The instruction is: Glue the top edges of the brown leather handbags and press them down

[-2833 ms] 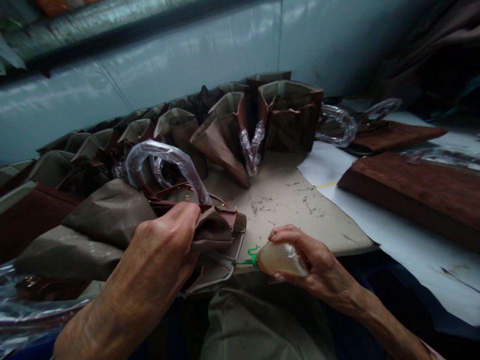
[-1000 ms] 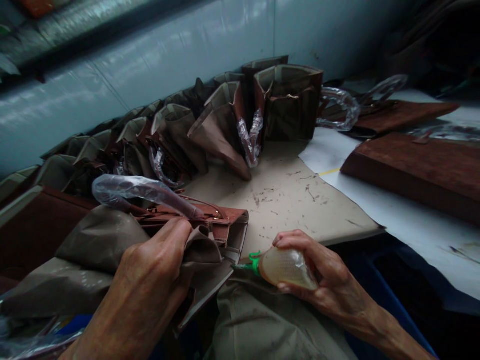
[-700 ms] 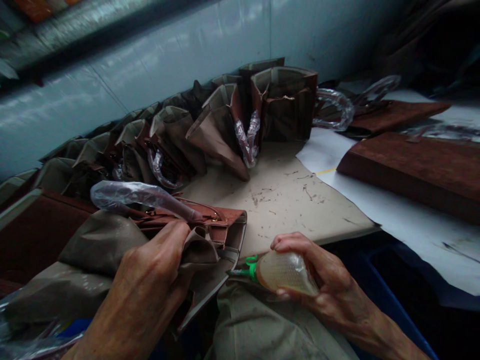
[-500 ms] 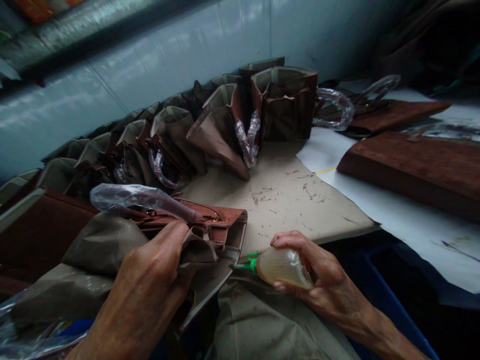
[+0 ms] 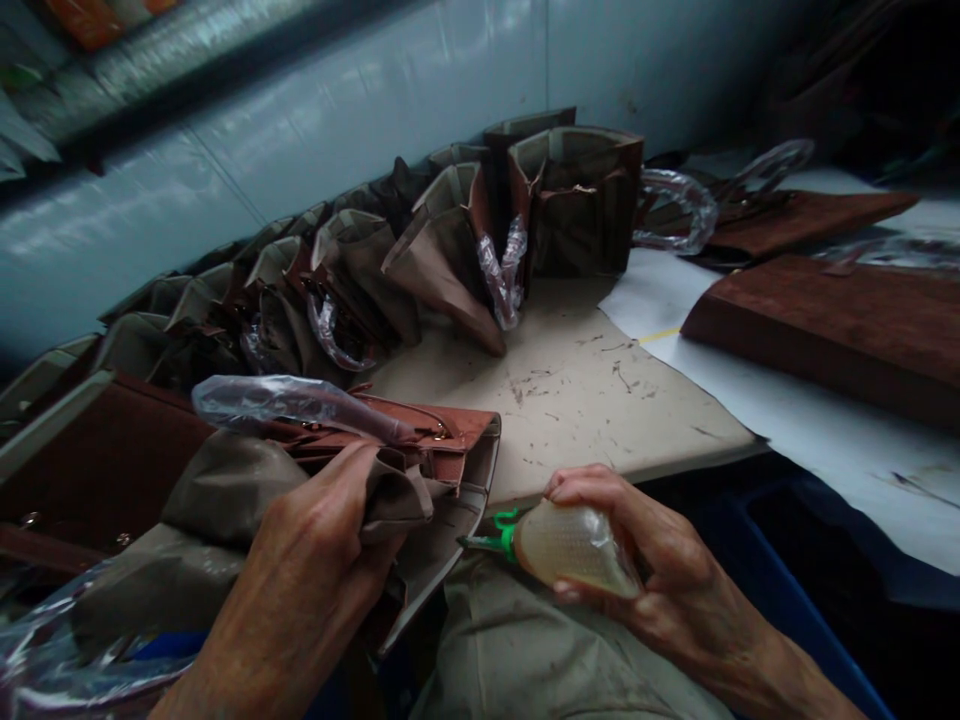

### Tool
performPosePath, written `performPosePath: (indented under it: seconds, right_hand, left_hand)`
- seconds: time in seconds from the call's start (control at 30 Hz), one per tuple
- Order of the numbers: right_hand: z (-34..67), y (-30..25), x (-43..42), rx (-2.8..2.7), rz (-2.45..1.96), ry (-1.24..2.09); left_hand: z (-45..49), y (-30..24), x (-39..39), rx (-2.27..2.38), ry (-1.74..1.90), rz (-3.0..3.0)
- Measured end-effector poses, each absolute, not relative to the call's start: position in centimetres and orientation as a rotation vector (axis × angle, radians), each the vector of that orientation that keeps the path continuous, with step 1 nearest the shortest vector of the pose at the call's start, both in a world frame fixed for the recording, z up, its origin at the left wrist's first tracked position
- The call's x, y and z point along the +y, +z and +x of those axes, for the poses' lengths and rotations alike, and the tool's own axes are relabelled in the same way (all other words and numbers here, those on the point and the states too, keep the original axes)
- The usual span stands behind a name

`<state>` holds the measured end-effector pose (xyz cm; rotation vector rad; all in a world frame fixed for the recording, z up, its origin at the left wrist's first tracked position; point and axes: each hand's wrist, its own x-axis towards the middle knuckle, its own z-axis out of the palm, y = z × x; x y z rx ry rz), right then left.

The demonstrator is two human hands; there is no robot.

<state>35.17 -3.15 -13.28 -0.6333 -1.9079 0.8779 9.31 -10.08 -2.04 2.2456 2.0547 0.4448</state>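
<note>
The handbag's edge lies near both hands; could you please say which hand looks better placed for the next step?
Probably the right hand: it holds the squeeze bottle, green nozzle pointing at the handbag, while the left hand grips the bag's folded fabric.

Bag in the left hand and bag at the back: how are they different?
The held handbag is tipped over and crumpled in the left hand; the back handbag stands upright. The held handbag shows mostly pale cloth; the back handbag shows mostly dark brown. The held handbag is up close; the back handbag sits by the wall. Both have brown panels and pale cloth.
</note>
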Motion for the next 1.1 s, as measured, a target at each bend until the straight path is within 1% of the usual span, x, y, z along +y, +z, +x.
performPosePath:
  seconds: [0.17,0.53,0.8,1.0,1.1]
  right_hand:
    - [35.1,-11.4,-4.0,-1.91,-0.579,0.993]
    - [36.1,-12.2,-3.4,-1.966,-0.672,0.839]
    - [36.2,-10.5,-4.3,-1.964,-0.613,0.945]
    - [36.0,-12.0,-3.0,-2.001,-0.634,0.837]
    - [35.8,-11.4,-3.1,-2.026,-0.622,0.871]
  left_hand:
    - [9.6,-1.8,-10.4,1.997,0.518,2.216]
    - [9.6,-2.0,-11.2,2.044,0.594,2.138]
    - [10.2,-2.9,-11.4,2.07,0.623,2.058]
    - [10.1,-3.7,-12.3,2.024,0.572,2.186]
    - [9.7,-4.2,-12.7,2.033,0.57,2.277]
